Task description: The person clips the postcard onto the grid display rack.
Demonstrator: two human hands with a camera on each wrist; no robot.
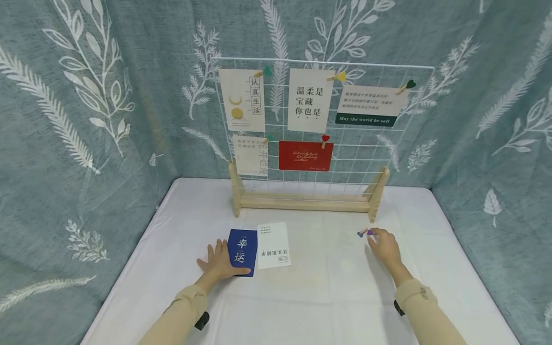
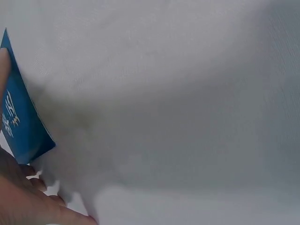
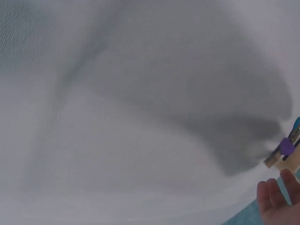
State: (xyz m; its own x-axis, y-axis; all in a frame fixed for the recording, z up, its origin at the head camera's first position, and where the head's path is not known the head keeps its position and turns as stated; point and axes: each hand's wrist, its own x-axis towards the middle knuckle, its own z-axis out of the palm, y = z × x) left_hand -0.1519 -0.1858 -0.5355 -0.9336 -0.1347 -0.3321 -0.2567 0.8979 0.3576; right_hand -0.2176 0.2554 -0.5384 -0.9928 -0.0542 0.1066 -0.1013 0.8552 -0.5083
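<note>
While our left hand (image 1: 221, 262) is lying flat on the glossy blue card (image 1: 242, 252), our right hand's (image 1: 385, 246) grip is pinching small wooden clips (image 1: 363, 233).

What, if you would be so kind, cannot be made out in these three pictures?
- Head view: whether the right hand pinches the small clips or only touches them; too small.
- Right wrist view: the clips are cut off by the edge, so their number is unclear.
- Left wrist view: the blue card is cut off by the edge and partly under the left hand.
- Head view: small print on the white card is too small.
</note>
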